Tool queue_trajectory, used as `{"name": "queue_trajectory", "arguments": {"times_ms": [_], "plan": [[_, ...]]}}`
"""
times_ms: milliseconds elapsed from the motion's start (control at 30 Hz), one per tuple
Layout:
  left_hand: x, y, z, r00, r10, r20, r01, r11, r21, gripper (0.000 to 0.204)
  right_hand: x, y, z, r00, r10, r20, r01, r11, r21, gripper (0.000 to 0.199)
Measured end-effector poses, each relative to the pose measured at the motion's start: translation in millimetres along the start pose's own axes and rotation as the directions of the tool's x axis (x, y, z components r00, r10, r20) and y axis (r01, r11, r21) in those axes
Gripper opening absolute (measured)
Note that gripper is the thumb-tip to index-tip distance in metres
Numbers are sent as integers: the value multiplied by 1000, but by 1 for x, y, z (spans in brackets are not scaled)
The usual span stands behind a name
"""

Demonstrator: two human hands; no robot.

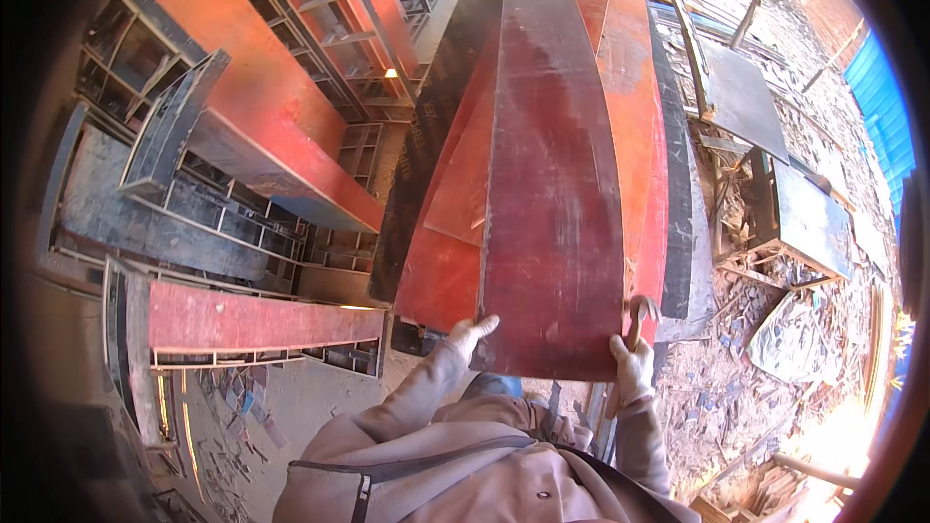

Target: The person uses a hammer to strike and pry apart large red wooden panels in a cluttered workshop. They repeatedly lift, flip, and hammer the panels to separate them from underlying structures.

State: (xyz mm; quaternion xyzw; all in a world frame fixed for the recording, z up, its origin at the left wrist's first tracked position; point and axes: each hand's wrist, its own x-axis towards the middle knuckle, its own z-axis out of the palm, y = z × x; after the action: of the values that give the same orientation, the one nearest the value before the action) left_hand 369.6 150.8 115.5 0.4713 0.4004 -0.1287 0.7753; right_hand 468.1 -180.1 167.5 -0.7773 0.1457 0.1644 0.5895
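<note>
A long dark-red board (552, 184) lies atop a stack of red panels (635, 107), its near end clamped by the left hand (470, 334) and the right hand (632, 360), beside steel-framed formwork panels (242, 320).

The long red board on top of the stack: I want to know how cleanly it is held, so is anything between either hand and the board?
Left hand lies directly on the long red board's near corner, nothing between. Right hand grips the other near corner while also holding a hammer, whose head sits against the board's edge.
</note>
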Motion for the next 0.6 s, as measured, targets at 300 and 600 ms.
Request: {"name": "queue_trajectory", "arguments": {"times_ms": [300,600], "plan": [[-226,-31,69,923,384,-10,-359,873,328,17,-108,124,24,975,221,3,-221,975,-11,39],[-220,-98,147,458,687,564,-710,-99,697,34,-184,245,55,658,203,725,-753,187,631,27]]}}
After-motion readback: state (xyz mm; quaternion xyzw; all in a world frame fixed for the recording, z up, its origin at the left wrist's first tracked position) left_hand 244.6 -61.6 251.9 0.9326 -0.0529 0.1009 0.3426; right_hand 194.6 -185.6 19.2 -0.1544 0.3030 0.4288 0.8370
